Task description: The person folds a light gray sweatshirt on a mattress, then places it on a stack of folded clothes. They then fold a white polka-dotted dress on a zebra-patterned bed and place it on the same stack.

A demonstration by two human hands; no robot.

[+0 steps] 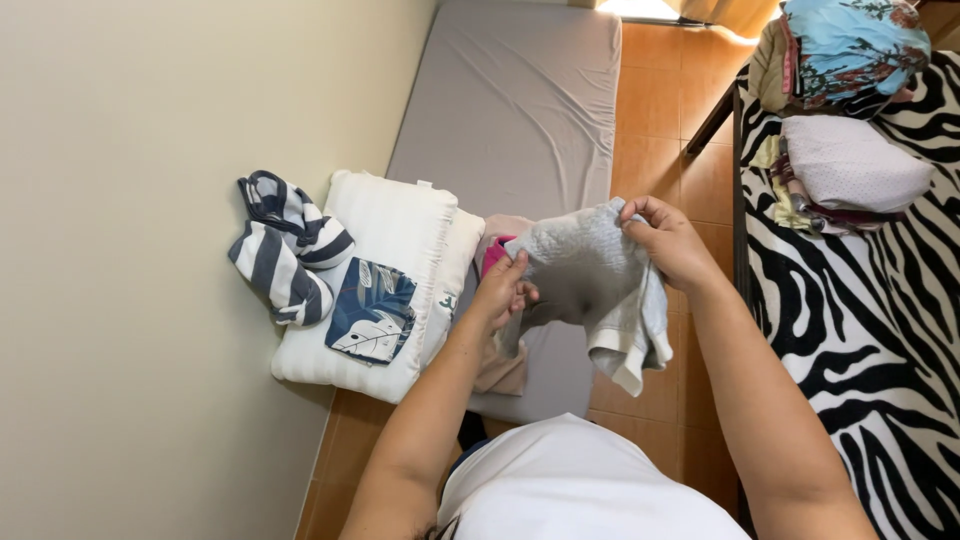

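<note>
Both my hands hold up a small grey towel [585, 285] above the near end of a grey mattress [510, 100]. My left hand [503, 290] pinches its left edge, and my right hand [665, 240] grips its upper right corner. The lower part of the towel hangs loose below my right hand. Under the towel lie a pink cloth [494, 255] and a beige cloth [505, 372] on the mattress.
A white pillow [385, 230] lies left of my hands with a folded leaf-print cloth [372, 310] on it. A navy-and-white striped cloth [285, 250] sits against the wall. At right, a zebra-print bed [860, 330] carries a pile of clothes [850, 100]. Orange floor tiles [660, 100] run between.
</note>
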